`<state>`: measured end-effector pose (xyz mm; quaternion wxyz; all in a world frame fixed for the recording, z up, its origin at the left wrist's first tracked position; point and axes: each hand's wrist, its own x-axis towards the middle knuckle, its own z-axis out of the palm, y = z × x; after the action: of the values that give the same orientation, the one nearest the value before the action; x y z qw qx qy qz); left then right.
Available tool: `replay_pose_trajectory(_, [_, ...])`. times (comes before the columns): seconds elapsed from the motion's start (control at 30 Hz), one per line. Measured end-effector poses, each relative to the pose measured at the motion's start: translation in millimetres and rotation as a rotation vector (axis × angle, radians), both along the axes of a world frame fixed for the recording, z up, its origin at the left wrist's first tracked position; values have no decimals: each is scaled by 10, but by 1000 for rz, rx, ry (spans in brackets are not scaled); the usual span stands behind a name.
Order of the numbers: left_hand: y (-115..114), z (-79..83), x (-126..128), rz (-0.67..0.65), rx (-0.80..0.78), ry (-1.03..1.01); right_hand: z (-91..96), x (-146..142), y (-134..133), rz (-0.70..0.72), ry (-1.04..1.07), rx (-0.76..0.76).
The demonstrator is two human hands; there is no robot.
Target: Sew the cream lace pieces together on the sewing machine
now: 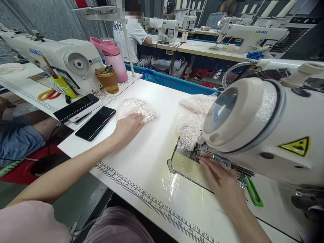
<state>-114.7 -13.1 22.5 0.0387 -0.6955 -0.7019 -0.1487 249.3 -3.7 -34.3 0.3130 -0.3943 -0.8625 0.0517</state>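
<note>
Two pale lace pieces on your white table. First lace piece lies flat at the left, your left hand palm-down over its near edge. Fingers there are extended, open rather than curled, resting on the fabric.

Second lace piece is bunched at the needle area of your sewing machine, its near edge on the metal plate. Loose pale fabric is heaped just behind it, partly hidden by the machine head.

Your right hand is at the near side of the presser area, fingertips close to the seam spot. Fingers are partly bent and partly covered by the machine's bar; can't tell how far they're closed or whether they have hold of anything.

Green snips lie right of your right wrist, under the machine. Ruler strip runs along your table's front edge.

Left of your left hand: black phone at the table edge. Beyond it, on the next table, a second phone, amber cup and pink bottle, the last two standing just beside each other. Person in a white shirt sits further back.
</note>
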Motion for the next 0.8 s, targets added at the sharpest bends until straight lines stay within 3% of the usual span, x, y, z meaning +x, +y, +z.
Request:
replay_pose_trajectory(0.13, [-30, -11, -51, 2, 54, -108, 39, -13, -31, -40, -25, 42])
replay_pose_trajectory(0.3, [-86, 88, 29, -15, 71, -261, 123, -39, -56, -90, -62, 123])
replay_pose_trajectory(0.37, [-188, 140, 164, -183, -24, -382, 151, -66, -66, -94, -77, 150])
replay_pose_trajectory(0.5, [-442, 201, 568, -781, -381, -458, 206, -130, -107, -119, -65, 151])
replay_pose_trajectory(0.57, [-537, 194, 764, -946, -376, -400, 238, -157, -133, -82, -61, 134])
replay_pose_trajectory(0.7, [-592, 98, 1020, -862, -97, -138, 289, -199, -185, 114, -77, 131])
replay_pose_trajectory(0.8, [-542, 10, 1095, -840, 12, 42, 291, -208, -201, 198, -123, 139])
